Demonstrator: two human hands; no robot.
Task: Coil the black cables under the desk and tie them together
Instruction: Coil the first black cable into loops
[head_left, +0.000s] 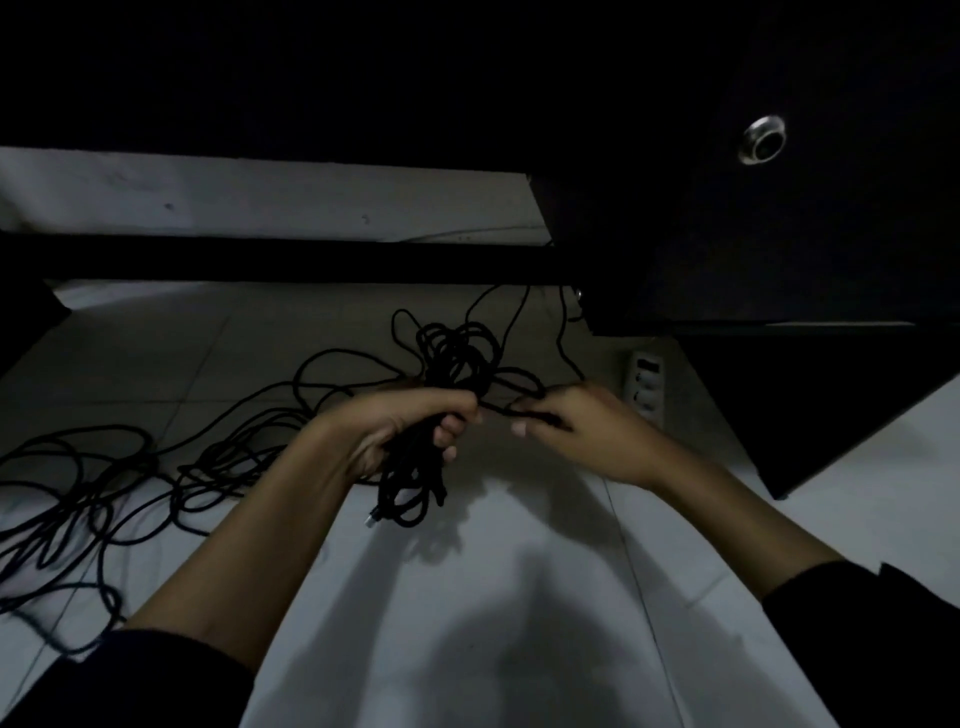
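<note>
My left hand (410, 421) grips a coiled bundle of black cable (457, 358) around its middle, above the pale tiled floor. Loops stick out above my fist and more hang below it (413, 491), with a small plug end at the bottom left. My right hand (576, 421) pinches a single black strand (504, 410) that runs from the bundle across to its fingers. More loose black cable (78, 493) lies tangled on the floor to the left, and a few strands run up under the dark desk.
A dark desk underside and crossbar (260, 260) span the top. A black cabinet (779, 234) with a round metal lock (762, 140) stands at the right. A white power strip (647, 384) lies on the floor beside my right hand.
</note>
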